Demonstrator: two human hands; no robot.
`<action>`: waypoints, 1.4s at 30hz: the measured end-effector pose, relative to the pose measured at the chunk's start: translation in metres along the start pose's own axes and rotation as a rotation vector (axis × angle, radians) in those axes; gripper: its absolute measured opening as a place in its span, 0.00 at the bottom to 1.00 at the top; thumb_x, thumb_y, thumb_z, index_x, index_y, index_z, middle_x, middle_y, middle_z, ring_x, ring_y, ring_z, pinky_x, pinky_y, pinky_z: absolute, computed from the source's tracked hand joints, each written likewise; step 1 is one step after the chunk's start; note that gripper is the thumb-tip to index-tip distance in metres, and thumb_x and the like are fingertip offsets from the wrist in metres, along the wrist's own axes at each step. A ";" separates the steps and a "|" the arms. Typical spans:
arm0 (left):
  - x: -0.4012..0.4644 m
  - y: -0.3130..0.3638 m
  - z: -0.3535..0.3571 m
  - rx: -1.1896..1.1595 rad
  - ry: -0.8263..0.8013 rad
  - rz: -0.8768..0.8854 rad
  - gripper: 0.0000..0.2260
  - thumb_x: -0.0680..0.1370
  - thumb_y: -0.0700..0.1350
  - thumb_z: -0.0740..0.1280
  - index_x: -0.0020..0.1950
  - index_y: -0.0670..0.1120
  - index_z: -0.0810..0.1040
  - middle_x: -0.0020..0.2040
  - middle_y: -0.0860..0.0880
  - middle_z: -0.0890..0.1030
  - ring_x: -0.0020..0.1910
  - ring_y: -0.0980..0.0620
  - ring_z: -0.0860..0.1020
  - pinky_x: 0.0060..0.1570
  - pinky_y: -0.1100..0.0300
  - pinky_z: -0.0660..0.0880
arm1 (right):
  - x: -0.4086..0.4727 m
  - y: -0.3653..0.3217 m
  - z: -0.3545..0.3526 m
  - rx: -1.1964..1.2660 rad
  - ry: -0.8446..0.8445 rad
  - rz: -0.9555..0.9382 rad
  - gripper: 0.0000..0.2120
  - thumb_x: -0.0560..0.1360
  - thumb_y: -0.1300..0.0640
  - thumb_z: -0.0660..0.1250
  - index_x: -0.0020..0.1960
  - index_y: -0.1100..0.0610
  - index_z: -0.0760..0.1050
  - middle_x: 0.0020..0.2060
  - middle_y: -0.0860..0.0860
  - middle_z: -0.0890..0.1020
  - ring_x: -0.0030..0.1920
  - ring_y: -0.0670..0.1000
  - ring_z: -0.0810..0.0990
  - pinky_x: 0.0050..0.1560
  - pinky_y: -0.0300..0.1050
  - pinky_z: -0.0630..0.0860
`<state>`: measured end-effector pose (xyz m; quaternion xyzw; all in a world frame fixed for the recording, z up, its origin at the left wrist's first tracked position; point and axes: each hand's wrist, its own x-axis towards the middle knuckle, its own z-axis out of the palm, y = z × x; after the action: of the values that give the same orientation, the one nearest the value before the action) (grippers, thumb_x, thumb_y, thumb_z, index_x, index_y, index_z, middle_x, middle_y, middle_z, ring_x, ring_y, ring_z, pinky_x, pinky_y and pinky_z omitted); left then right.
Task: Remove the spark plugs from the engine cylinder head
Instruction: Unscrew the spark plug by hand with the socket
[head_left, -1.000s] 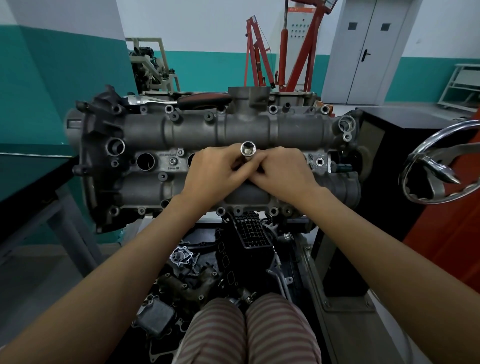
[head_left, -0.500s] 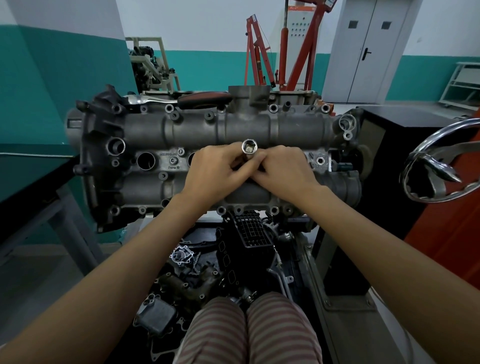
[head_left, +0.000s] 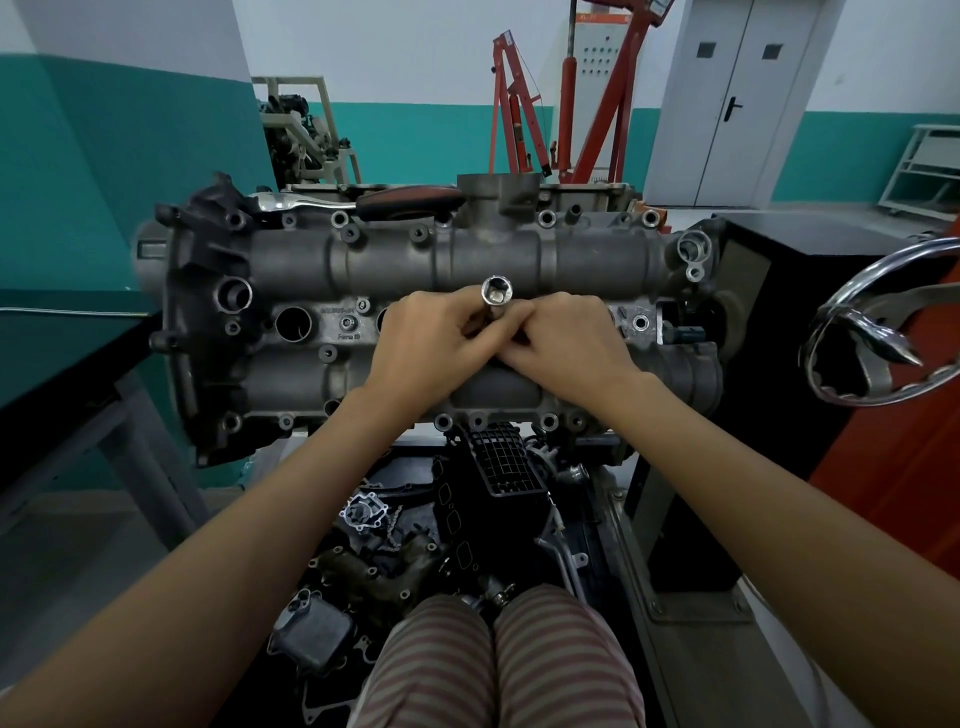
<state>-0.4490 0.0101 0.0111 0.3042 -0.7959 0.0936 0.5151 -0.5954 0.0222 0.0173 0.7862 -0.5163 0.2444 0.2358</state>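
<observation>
Cylinder head (head_left: 395, 270) on stand; teal-banded walls, red hoist (head_left: 618, 88), grey doors (head_left: 737, 98).

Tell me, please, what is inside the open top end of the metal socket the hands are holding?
The socket shows an empty square drive recess at its top. Its lower end sits hidden behind the left hand and right hand, so any spark plug is unseen.

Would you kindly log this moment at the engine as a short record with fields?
setting: workshop, engine cylinder head facing the camera
tool: socket standing in a middle plug hole, square drive end up
left hand: fingers curled round the socket
right hand: fingers curled at the socket from the other side
ratchet: lying on the head's far edge, untouched
open plug hole: left of the hands
</observation>
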 end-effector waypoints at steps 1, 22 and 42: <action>0.000 0.001 0.000 -0.006 -0.014 0.004 0.17 0.74 0.56 0.62 0.29 0.58 0.59 0.23 0.60 0.60 0.24 0.55 0.65 0.27 0.64 0.56 | 0.000 0.000 0.000 0.006 0.003 -0.010 0.21 0.76 0.44 0.54 0.46 0.58 0.78 0.39 0.55 0.82 0.42 0.57 0.79 0.35 0.45 0.63; 0.000 0.004 0.002 0.039 -0.059 0.000 0.08 0.74 0.51 0.58 0.39 0.50 0.63 0.28 0.58 0.64 0.26 0.53 0.67 0.24 0.63 0.59 | -0.001 -0.003 -0.002 0.120 0.045 0.004 0.15 0.72 0.50 0.61 0.51 0.61 0.70 0.35 0.54 0.80 0.34 0.58 0.79 0.30 0.43 0.60; -0.002 0.000 0.002 0.022 -0.004 -0.013 0.19 0.75 0.55 0.62 0.27 0.47 0.69 0.21 0.52 0.67 0.22 0.55 0.64 0.25 0.67 0.53 | 0.000 -0.001 0.000 0.063 0.011 0.036 0.21 0.72 0.40 0.57 0.44 0.55 0.79 0.36 0.53 0.82 0.39 0.55 0.80 0.34 0.42 0.63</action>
<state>-0.4499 0.0102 0.0091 0.3150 -0.7938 0.0984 0.5108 -0.5947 0.0228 0.0170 0.7825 -0.5211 0.2689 0.2092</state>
